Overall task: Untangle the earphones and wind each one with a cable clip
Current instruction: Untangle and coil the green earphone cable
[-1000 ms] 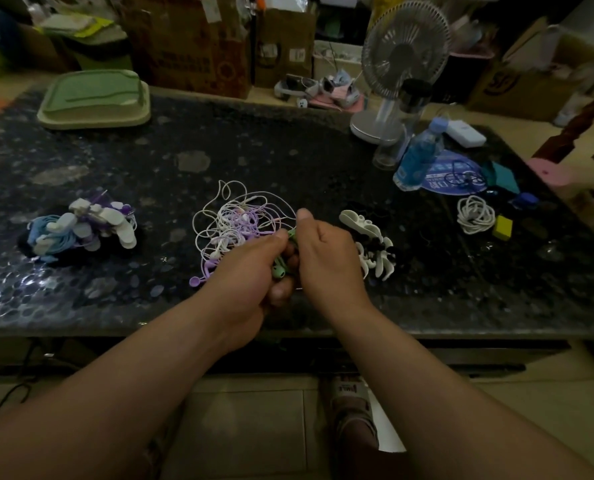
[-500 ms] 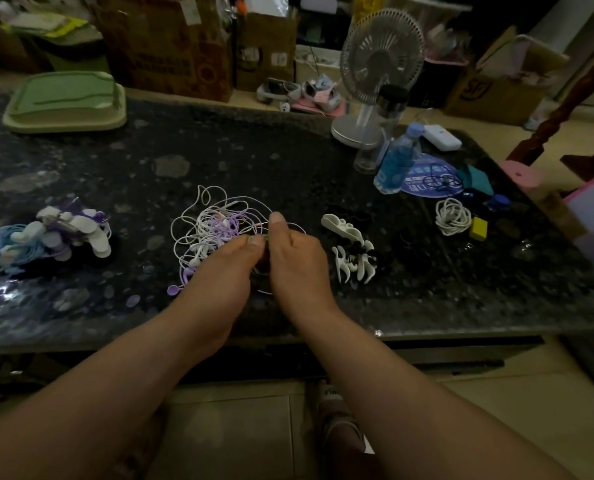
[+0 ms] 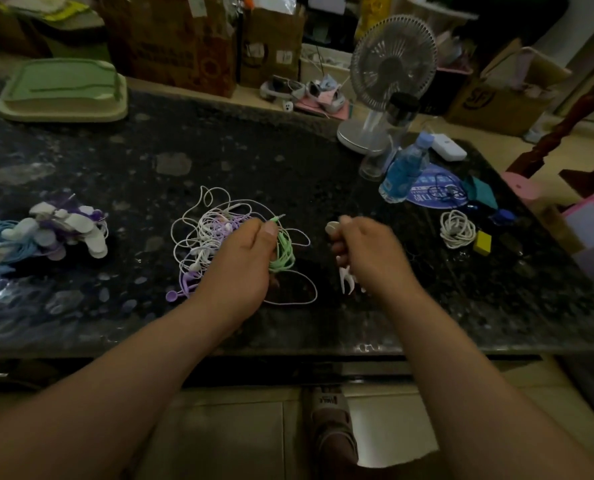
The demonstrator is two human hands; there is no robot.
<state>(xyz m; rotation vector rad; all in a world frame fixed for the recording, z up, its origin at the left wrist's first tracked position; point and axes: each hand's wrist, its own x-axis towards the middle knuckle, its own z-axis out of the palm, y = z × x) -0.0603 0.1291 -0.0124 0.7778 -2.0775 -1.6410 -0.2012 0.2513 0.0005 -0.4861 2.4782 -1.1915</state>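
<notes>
Cardboard box (image 3: 496,109) with "SF" logo

Open tabletop (image 3: 254,161) beyond the tangle (image 3: 212,237), clipped pile (image 3: 46,233) far left, bottle (image 3: 404,171) and fan (image 3: 389,81) crowding back right, coil (image 3: 457,228) right.

Right hand (image 3: 368,251) blurred, cable clips (image 3: 344,279) mostly hidden

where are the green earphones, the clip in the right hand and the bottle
green earphones (image 3: 283,252), head view, middle of the wound coil
clip (image 3: 331,228), head view, round end sticking out at the top
bottle (image 3: 404,169), head view, blue body below the cap
</notes>
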